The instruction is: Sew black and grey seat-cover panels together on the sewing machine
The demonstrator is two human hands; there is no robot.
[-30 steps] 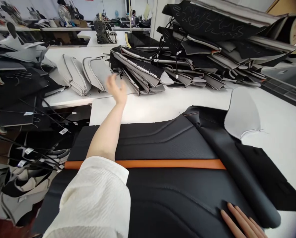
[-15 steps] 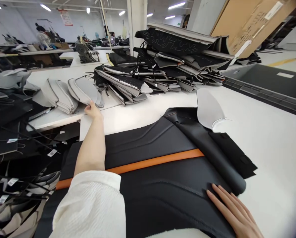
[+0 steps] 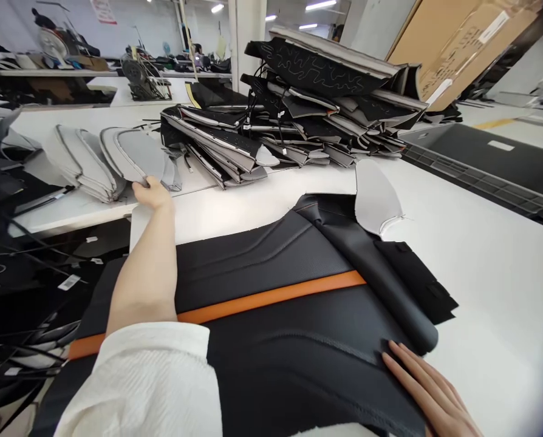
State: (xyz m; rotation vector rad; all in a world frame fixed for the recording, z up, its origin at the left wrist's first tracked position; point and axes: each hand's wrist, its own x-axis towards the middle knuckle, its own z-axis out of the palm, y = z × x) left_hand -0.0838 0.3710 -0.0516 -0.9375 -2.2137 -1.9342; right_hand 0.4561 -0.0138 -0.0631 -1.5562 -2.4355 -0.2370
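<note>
A black seat cover (image 3: 253, 267) with an orange stripe (image 3: 271, 295) lies spread across the white table in front of me. My left hand (image 3: 152, 193) reaches over it to a stack of curved grey padded panels (image 3: 137, 152), its fingers closed on the near edge of the stack. How many layers it grips I cannot tell. Flat on the cover's lower right part rests my right hand (image 3: 430, 388), fingers stretched out, holding nothing. Beyond the cover's far right corner, a single grey curved panel (image 3: 376, 197) touches the folded black material.
Another stack of grey panels (image 3: 82, 161) sits to the left. Behind stands a tall heap of black and grey sewn covers (image 3: 317, 103). A wire-edged dark bin (image 3: 485, 152) and a large cardboard box (image 3: 463, 48) are at right. Tagged dark pieces hang below the table's left edge.
The view has shifted, so the table and stacks appear further left. My left hand stays at the grey panels' edge, and my right hand still lies on the seat cover.
</note>
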